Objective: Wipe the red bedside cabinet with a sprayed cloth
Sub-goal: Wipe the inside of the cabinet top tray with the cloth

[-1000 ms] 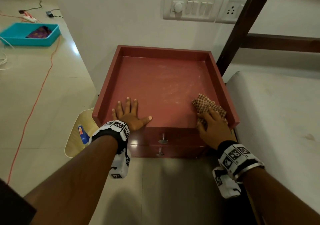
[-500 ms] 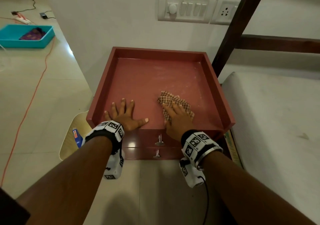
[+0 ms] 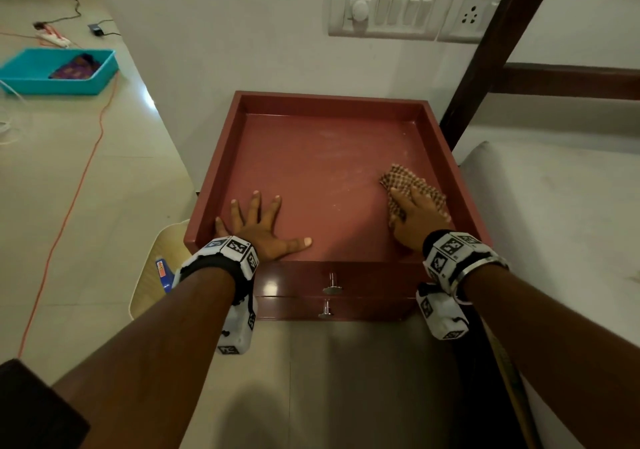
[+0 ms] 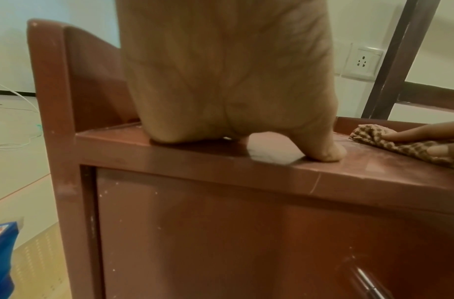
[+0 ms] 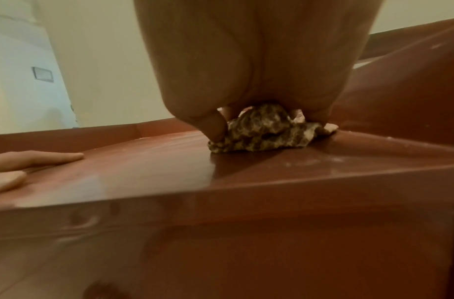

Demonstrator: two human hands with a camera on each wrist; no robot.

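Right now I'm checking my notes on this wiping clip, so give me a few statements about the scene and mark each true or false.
1. The right hand presses a checked cloth onto the cabinet top. True.
2. The left hand holds the spray bottle. False: it lies flat on the cabinet top with its fingers spread; the blue bottle sits low beside the cabinet.
3. The cloth is near the cabinet's right wall. True.
4. One drawer stands pulled out. False: both drawer fronts look shut.
5. The turquoise tray sits on the bed. False: it is on the floor.
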